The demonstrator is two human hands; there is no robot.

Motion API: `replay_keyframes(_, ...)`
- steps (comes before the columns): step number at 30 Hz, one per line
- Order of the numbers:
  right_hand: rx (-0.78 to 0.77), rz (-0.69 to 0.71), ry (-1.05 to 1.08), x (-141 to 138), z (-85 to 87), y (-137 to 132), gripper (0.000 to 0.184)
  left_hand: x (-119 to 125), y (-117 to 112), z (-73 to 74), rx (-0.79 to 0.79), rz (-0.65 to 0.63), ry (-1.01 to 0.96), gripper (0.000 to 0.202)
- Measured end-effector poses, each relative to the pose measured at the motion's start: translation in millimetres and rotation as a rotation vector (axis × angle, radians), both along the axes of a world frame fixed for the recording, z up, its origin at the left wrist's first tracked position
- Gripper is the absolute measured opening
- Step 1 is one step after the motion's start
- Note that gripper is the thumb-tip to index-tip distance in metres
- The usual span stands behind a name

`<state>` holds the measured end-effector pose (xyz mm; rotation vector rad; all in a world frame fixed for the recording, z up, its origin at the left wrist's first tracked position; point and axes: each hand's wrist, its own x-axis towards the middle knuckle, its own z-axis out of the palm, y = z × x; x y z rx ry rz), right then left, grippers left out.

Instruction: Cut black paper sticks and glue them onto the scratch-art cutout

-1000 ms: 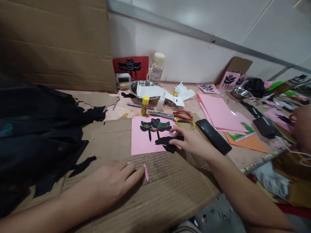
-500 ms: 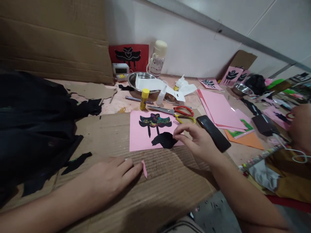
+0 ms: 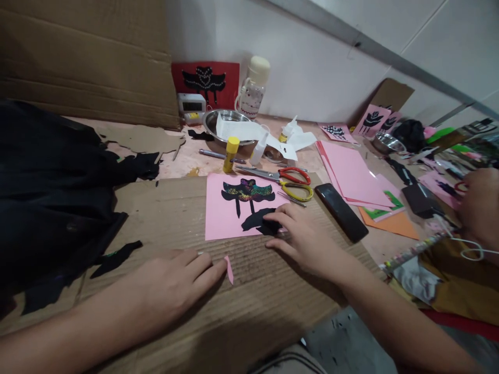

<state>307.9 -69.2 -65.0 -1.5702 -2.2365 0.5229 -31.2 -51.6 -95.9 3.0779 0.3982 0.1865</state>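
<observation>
My left hand (image 3: 171,283) lies palm down on the cardboard sheet (image 3: 167,208), its fingers stretched out. A small pointed pink paper strip (image 3: 230,271) touches or nearly touches the digit closest to it. Above a loose black cutout (image 3: 257,221) is my right hand (image 3: 302,236), fingers and thumb apart; the fingertips rest on or just over the cutout. That cutout lies at the lower edge of a pink card (image 3: 215,223). Higher on the card sits a black flower-like shape (image 3: 248,191) with glitter and stem strips.
Behind the card are a yellow glue stick (image 3: 231,155), red-handled scissors (image 3: 294,175) and yellow-handled scissors (image 3: 297,191). To the right lie a phone (image 3: 341,212) and pink paper sheets (image 3: 354,174). Black fabric (image 3: 58,197) covers the left side. Another person's hand (image 3: 481,202) is far right.
My right hand has moved slightly left and down over the black cutout, and its pinched fingers have spread. My left hand stays in place. The view has shifted slightly.
</observation>
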Motion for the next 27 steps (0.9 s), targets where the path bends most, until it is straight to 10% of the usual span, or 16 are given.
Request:
replay_keyframes(3, 0.015, -0.048, 0.015, -1, -4.5, -1, 0.004, 0, 0, 1.1, -0.021, 0.009, 0.032, 0.065)
replay_keyframes(13, 0.012, -0.027, 0.097, 4, 19.6, -39, 0.028, -3, 3, 6.8, -0.023, -0.013, 0.026, 0.066)
replay_keyframes(27, 0.018, 0.042, 0.002, -16, -15.4, 17, 0.010, -4, 2, 0.4, -0.012, -0.015, -0.011, 0.057)
